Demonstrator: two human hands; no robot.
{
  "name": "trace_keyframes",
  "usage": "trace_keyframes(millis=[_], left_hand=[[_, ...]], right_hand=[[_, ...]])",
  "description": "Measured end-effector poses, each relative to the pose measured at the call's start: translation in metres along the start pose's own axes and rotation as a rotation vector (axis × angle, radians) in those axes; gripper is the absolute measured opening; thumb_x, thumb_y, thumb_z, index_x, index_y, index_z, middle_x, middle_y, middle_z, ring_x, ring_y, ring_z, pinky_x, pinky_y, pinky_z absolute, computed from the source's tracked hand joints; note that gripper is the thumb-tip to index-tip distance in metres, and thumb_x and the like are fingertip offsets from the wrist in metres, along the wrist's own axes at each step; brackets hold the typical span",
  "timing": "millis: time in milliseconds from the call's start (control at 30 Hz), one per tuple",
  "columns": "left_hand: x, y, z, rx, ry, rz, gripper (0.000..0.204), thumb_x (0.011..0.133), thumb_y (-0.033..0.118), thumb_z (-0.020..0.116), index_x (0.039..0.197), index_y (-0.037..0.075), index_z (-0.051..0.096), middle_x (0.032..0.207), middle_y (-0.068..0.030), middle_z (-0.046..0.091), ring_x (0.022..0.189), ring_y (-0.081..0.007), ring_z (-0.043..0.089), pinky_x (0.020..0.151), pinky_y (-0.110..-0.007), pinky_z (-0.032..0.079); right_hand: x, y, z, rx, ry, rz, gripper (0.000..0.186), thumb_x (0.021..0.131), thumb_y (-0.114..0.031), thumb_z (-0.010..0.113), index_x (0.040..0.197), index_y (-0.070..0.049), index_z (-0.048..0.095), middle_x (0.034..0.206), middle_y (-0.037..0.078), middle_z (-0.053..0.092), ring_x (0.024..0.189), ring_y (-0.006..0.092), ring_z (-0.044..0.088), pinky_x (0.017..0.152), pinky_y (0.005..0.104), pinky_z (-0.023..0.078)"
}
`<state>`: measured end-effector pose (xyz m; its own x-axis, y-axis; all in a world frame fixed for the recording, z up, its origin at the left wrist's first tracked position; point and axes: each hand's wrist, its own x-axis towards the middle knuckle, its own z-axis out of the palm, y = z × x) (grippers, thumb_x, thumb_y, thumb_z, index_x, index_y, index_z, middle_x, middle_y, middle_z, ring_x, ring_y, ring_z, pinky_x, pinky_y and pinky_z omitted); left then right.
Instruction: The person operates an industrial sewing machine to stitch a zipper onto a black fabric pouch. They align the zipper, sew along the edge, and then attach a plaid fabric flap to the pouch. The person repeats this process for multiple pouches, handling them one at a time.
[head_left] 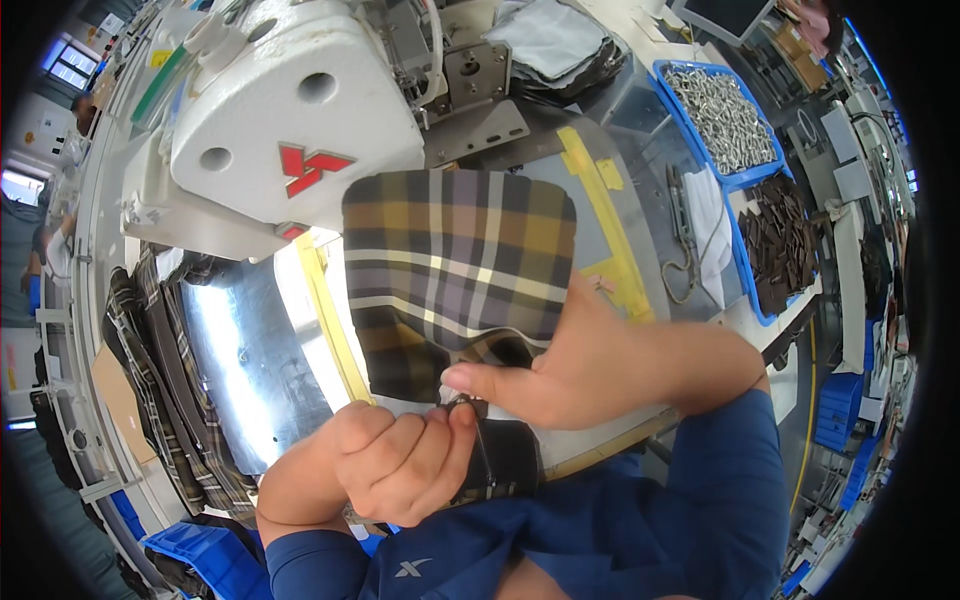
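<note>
Plaid cloth point(460, 250) in mustard, grey and black is standing up just beyond both grips in the head view, its lower part bunching between them. Handling this spot well is, I judge, depending on the right grip steadying the folds and holding them slack, while the left is pinching finely and squarely; hard pulling would be risking a crooked or slipping edge.

The left hand point(400, 465) is curling shut, thumb and forefinger meeting on a small dark piece point(467, 405) at the plaid's lower edge; the piece is too small to identify. The right hand point(590, 368) is holding the plaid more openly: its thumb is reaching almost to the left fingertips, and its other fingers are mostly hiding behind the cloth. Black cloth point(518, 455) is hanging just below the pinch. Beyond the grips, to the left, a white machine point(300, 115) is standing; blue trays point(752, 178) are lying well off to the right.
</note>
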<state>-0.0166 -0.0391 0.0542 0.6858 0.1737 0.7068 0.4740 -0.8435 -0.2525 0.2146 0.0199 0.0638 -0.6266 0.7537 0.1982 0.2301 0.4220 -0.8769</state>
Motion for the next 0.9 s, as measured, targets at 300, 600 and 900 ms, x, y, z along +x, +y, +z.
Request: trace_keyframes(millis=[300, 600, 900], left_hand=[[-0.001, -0.005, 0.005, -0.006, 0.052, 0.059, 0.009, 0.074, -0.001, 0.08, 0.081, 0.004, 0.077, 0.083, -0.0029, 0.058, 0.083, -0.0219, 0.071, 0.069, -0.031, 0.05], [0.003, -0.013, -0.003, -0.158, 0.041, -0.11, 0.013, 0.075, -0.012, 0.079, 0.08, -0.002, 0.072, 0.076, -0.0055, 0.054, 0.08, -0.0267, 0.073, 0.065, -0.034, 0.057], [0.002, -0.007, -0.014, -0.282, -0.015, -0.229, 0.025, 0.077, -0.012, 0.081, 0.096, -0.001, 0.069, 0.094, -0.0127, 0.066, 0.09, -0.0319, 0.071, 0.071, -0.042, 0.061]], right_hand=[[0.007, 0.003, 0.007, 0.205, 0.027, 0.07, 0.038, 0.092, -0.024, 0.077, 0.119, 0.001, 0.065, 0.103, 0.026, 0.072, 0.097, 0.051, 0.067, 0.086, 0.0534, 0.053], [0.004, -0.024, -0.023, 0.326, 0.047, 0.119, 0.048, 0.089, -0.01, 0.082, 0.131, 0.0, 0.061, 0.126, 0.019, 0.068, 0.092, 0.0257, 0.071, 0.077, 0.0363, 0.057], [0.002, -0.019, -0.033, -0.311, -0.045, -0.259, 0.032, 0.081, -0.003, 0.077, 0.112, -0.006, 0.069, 0.106, 0.013, 0.07, 0.08, 0.0267, 0.069, 0.067, 0.038, 0.053]])
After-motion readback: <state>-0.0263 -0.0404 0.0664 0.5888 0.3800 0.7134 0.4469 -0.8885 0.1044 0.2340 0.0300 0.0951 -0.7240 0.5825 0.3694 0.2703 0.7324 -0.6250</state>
